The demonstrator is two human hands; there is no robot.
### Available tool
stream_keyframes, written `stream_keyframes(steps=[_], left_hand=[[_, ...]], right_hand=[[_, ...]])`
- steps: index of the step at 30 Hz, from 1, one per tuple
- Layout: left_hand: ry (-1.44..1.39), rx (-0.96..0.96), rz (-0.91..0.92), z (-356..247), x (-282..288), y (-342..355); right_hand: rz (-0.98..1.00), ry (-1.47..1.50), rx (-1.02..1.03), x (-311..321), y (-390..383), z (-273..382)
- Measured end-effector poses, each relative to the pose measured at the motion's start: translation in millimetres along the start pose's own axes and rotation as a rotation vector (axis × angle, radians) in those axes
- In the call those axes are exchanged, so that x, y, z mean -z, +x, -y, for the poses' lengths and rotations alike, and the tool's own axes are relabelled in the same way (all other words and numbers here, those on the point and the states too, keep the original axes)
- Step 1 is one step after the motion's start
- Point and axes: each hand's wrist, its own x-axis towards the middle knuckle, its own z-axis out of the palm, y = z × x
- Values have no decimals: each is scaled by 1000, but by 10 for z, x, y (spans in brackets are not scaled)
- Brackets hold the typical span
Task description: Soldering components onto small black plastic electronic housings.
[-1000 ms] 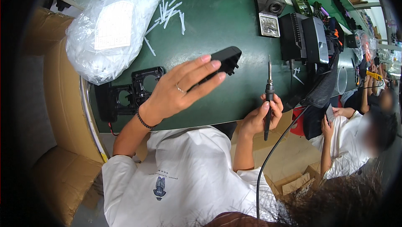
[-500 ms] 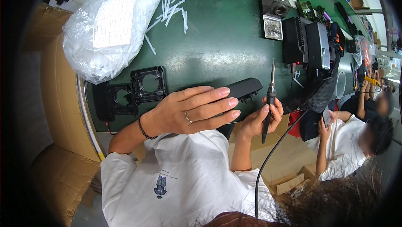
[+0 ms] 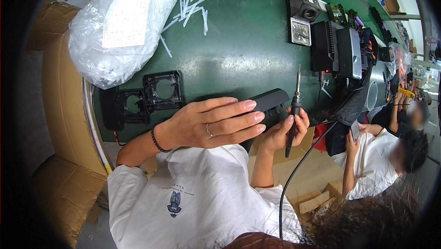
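Observation:
My left hand, with a ring and a dark bead bracelet, is closed over a black plastic housing. The housing's far end sticks out past my fingertips, and small prongs show along its underside. Its near end is hidden by the hand. Just to the right, my right hand grips a soldering iron by its black handle, between thumb and fingers. The iron stands nearly upright in the view, its metal tip pointing away from me. Tip and housing are apart.
On the green table lie black frame parts, white strips and a clear plastic bag. A soldering-iron stand and a black soldering station are at the right. A cable hangs nearby. Another person sits at right.
Both hands keep their holds almost unchanged. The view has shifted very slightly, and the far end of the housing sits a touch lower.

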Motion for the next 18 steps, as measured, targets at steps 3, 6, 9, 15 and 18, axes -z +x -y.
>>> stream_keyframes(steps=[3,6,9,15,18], left_hand=[[39,-18,6,-4,0,5],[41,-26,10,5,-3,19],[12,-25,28,47,13,52],[-208,354,-1,285,91,259],[-196,528,-164,696,2,803]], right_hand=[[-30,4,-3,-16,6,-12],[10,-5,8,-29,24,-10],[-12,-26,11,-45,44,-9],[-34,-9,-9,-22,7,-23],[-29,-9,-4,24,-33,-26]])
